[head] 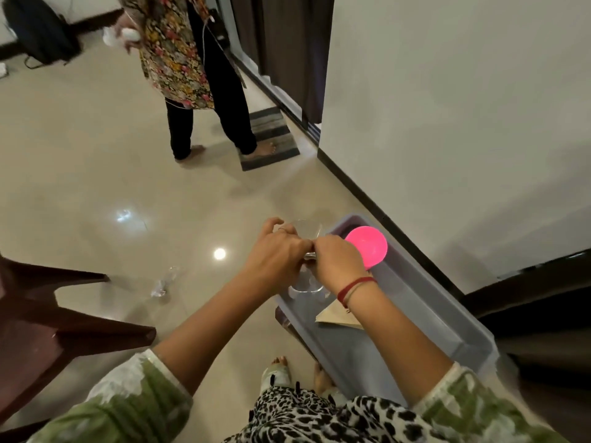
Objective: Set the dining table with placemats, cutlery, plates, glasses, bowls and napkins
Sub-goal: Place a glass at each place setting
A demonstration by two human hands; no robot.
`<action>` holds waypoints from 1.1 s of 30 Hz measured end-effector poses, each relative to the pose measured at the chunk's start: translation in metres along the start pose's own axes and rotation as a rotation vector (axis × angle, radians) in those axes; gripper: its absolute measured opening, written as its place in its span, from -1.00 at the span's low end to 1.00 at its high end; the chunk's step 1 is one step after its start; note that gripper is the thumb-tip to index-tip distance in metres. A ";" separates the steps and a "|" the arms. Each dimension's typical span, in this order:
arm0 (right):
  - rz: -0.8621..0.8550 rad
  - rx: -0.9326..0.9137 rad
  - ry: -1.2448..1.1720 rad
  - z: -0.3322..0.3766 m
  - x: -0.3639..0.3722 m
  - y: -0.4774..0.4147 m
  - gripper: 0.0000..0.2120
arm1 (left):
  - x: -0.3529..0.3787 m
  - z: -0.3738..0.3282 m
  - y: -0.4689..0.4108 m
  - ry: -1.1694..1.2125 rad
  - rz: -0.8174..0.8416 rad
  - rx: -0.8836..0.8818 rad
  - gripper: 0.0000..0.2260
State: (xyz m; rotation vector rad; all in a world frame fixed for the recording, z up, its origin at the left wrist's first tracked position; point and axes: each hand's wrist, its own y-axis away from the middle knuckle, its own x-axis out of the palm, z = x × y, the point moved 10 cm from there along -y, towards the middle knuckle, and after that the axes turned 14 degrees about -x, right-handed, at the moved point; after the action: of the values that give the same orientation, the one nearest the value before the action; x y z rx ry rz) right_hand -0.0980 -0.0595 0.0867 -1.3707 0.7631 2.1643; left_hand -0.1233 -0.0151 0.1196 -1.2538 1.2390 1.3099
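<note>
While we stand over the long grey plastic bin [447, 318] that sits on the floor along the wall, both our hands meet above its far end. The left hand [275, 254] has its fingers curled round a clear drinking glass [303, 229], which juts out beyond the knuckles toward the bin's far rim. The right hand [335, 260] is curled too, knuckles up. It appears to clasp the top of a second clear glass [303, 286] hanging just below both hands at the bin's near-left edge, though the fingertips are hidden. A small shiny metal piece [309, 256] shows where the two hands touch; we cannot tell what it is. We judge the glasses to be stiff, smooth, slippery and easily broken, light enough for one hand each. They are best held round the wall with the whole hand, not pinched by the rim, and kept from knocking together. Inside the bin, just beyond the right hand, lies a bright pink round plastic bowl [371, 247], likely light and tough. A folded tan paper napkin [337, 316] rests on the bin's floor below the right wrist, soft and easy to crumple.
</note>
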 end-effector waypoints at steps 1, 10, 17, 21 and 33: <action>-0.013 0.016 0.001 -0.002 -0.004 0.003 -0.81 | -0.002 -0.003 -0.001 0.007 -0.018 0.010 -0.89; -0.034 0.319 -0.107 -0.089 0.021 0.069 -0.81 | 0.021 0.011 -0.015 0.837 -0.157 -0.069 -0.73; -0.079 0.488 -0.174 -0.141 0.039 0.119 -0.81 | 0.160 -0.015 -0.050 0.270 0.155 -0.135 -0.62; -0.086 0.514 -0.213 -0.146 0.056 0.131 -0.79 | 0.216 -0.042 -0.058 -0.006 0.344 -0.065 -0.49; -0.112 0.524 -0.235 -0.146 0.067 0.136 -0.75 | 0.231 -0.034 -0.075 -0.073 0.333 -0.055 -0.78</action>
State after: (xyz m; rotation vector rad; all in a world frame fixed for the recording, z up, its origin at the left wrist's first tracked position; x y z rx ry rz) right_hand -0.1161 -0.2518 0.0023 -0.8544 1.0370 1.8175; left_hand -0.0619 -0.0491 -0.1156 -1.0563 1.4095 1.6220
